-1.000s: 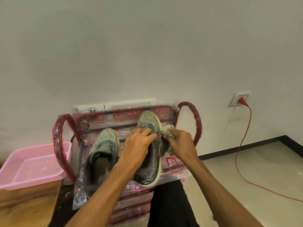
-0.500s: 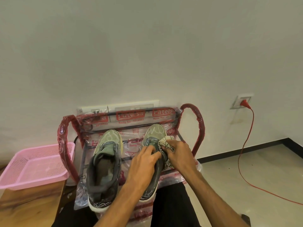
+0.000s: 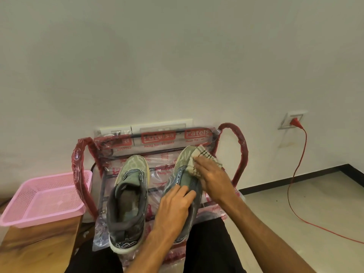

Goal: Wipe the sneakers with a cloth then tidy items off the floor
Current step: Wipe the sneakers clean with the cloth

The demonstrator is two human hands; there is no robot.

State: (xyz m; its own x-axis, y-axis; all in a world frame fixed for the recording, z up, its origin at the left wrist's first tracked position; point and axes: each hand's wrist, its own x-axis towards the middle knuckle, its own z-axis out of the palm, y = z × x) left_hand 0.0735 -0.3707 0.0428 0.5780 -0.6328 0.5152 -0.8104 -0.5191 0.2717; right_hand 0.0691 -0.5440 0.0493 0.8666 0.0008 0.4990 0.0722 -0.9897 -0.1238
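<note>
Two grey-green sneakers stand side by side on a plastic-wrapped metal rack [image 3: 240, 152]. The left sneaker [image 3: 130, 196] stands free, its opening toward me. My left hand [image 3: 174, 205] grips the right sneaker [image 3: 182, 160] at its collar, fingers curled over the tongue. My right hand [image 3: 214, 179] lies flat on a checked cream cloth [image 3: 203, 154] and presses it against the toe and outer side of that sneaker. The cloth sticks out beyond the fingers.
A pink mesh basket [image 3: 39, 200] sits on a wooden surface [image 3: 29, 245] at the left. A red cable [image 3: 295, 174] runs from a wall socket [image 3: 293, 120] down across the tiled floor at the right. My dark-trousered legs are below the rack.
My right hand has slid the cloth forward from the sneaker's middle to its toe and flattened over it. My left hand has shifted back along the sneaker toward the collar.
</note>
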